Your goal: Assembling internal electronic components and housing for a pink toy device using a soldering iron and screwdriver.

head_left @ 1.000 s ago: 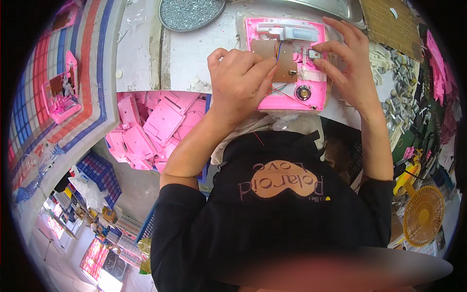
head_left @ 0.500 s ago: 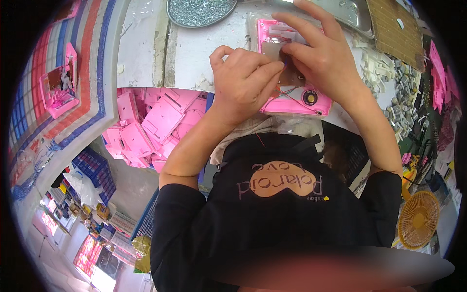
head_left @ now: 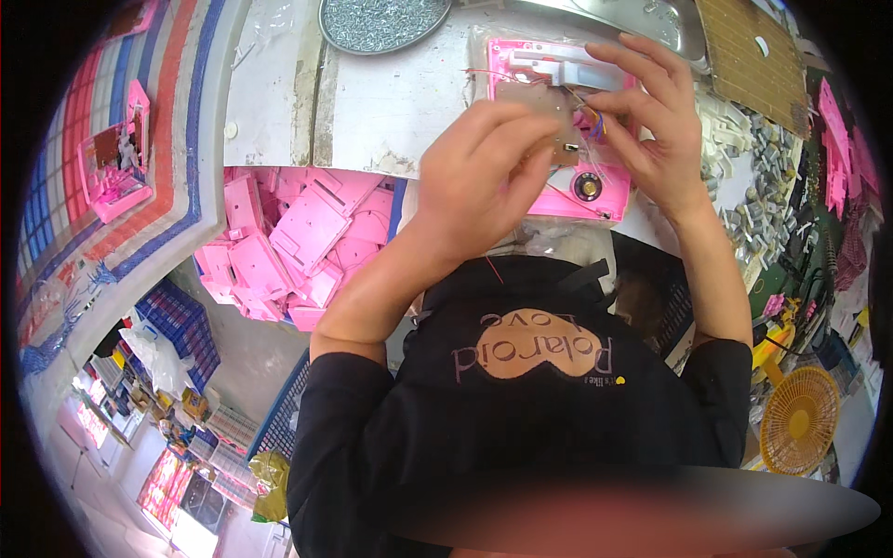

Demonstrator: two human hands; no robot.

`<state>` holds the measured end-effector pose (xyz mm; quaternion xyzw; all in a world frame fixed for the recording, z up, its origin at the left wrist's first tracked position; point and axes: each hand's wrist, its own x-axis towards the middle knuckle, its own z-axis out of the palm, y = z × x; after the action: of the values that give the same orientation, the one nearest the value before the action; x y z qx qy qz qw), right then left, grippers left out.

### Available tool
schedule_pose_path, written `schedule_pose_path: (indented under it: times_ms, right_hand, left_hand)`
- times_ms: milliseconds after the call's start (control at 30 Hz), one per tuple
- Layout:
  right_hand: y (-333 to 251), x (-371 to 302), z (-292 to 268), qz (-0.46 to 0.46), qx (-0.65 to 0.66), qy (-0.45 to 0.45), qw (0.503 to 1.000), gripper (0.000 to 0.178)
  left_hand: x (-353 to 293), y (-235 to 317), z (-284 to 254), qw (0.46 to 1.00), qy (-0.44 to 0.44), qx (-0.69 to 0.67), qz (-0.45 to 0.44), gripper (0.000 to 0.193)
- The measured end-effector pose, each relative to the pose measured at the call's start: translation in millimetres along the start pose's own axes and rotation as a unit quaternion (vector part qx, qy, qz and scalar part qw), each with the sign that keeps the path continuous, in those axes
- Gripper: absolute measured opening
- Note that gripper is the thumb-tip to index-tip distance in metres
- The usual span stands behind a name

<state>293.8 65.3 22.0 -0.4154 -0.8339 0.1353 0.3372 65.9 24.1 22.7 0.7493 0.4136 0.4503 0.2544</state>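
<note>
A pink plastic housing (head_left: 614,209) lies on the table in front of me, on a clear plastic bag. In it are a brown circuit board (head_left: 526,95), a pale grey plastic bar (head_left: 577,73) and a round black speaker (head_left: 587,187). My left hand (head_left: 484,177), blurred by motion, hovers over the board's near left part with its fingers drawn together; what they hold, if anything, is hidden. At the board's right side my right hand (head_left: 660,130) has thumb and forefinger closed on thin blue and purple wires (head_left: 593,123), its other fingers raised. Thin red wires also cross the housing.
A round tray of small screws (head_left: 383,23) and a metal tray (head_left: 651,23) stand at the back. White and grey small parts (head_left: 767,186) are heaped on the right. Pink housings (head_left: 298,232) pile up below the table's left edge. A yellow fan (head_left: 800,418) stands lower right.
My right hand has shifted right and down onto the wires, uncovering the grey bar. My left hand has moved a little right and nearer me. The housing has shifted slightly left.
</note>
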Motion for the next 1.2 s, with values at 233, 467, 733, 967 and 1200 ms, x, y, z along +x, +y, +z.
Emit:
schedule_pose_path:
  times_ms: [233,467,733,967,1200]
  right_hand:
    - [5,-13,4,0.049,0.012,0.033,0.998,0.017]
    - [6,-28,-5,0.130,0.166,0.093,0.973,0.013]
    - [14,-35,-9,0.138,0.165,0.092,0.972,0.013]
    - [6,-23,-14,0.082,0.133,0.079,0.985,0.014]
    - [4,-26,-13,0.104,0.148,0.080,0.980,0.015]
  left_hand:
    - [33,-15,27,0.993,-0.057,0.094,0.039,0.031]
    - [49,-4,36,0.993,-0.037,0.050,0.098,0.033]
    - [43,-4,-15,0.963,-0.126,0.227,-0.077,0.019]
    - [32,-22,2,0.979,-0.119,0.138,0.091,0.020]
    - [35,-33,16,0.978,-0.125,0.096,0.137,0.028]
